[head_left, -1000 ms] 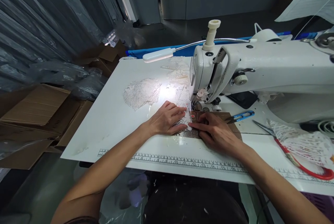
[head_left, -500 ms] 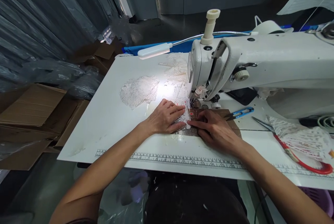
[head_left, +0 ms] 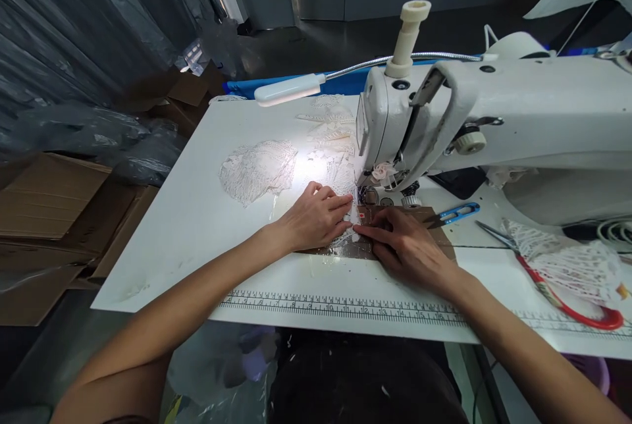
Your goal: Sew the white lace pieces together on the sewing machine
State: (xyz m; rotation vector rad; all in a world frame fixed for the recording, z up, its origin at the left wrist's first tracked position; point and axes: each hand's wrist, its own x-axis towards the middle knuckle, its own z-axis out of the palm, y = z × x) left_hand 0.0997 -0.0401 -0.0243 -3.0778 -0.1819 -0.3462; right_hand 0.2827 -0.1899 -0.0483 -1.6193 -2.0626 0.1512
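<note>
My left hand (head_left: 313, 216) lies flat, fingers stretched, on a strip of white lace (head_left: 340, 167) just left of the needle of a white sewing machine (head_left: 494, 114). My right hand (head_left: 402, 243) rests flat on the brown plate (head_left: 345, 249) in front of the needle, its forefinger pressing the lace edge beside my left fingertips. The lace runs back under the machine's head. A gooseneck lamp (head_left: 289, 89) lights the spot.
A second lace piece (head_left: 257, 167) lies on the white table (head_left: 197, 213) to the left. Blue thread snips (head_left: 457, 213), red-handled scissors (head_left: 567, 305) and a lace heap (head_left: 567, 259) lie at the right. A printed ruler (head_left: 345, 309) lines the front edge. Cardboard boxes (head_left: 49, 200) stand at the left.
Both hands have crept slightly towards the needle with the lace; the view has shifted a little to the left and closer.
</note>
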